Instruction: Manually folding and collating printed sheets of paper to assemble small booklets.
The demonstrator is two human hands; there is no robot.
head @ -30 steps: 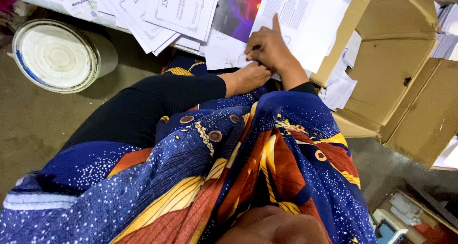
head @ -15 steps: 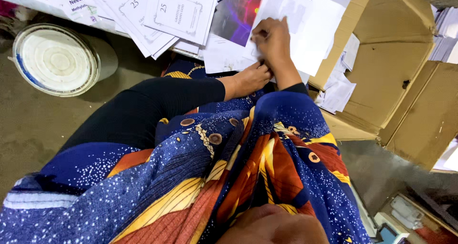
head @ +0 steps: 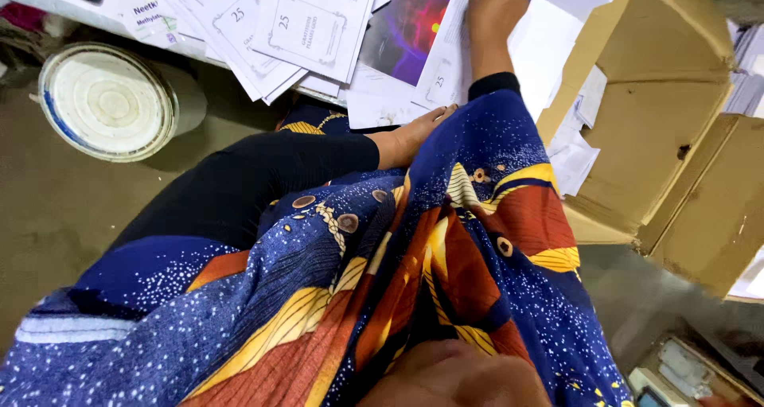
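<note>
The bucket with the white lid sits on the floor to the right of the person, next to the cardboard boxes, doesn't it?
Not quite. The head view shows the bucket with the white lid on the floor to the person's left, below the papers. The cardboard boxes are on the right, far from it.

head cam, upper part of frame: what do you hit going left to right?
White round bucket lid → fanned white printed sheets → purple and red picture sheet → right hand on the papers → open cardboard box. The left hand lies lower, under the picture sheet.
</note>
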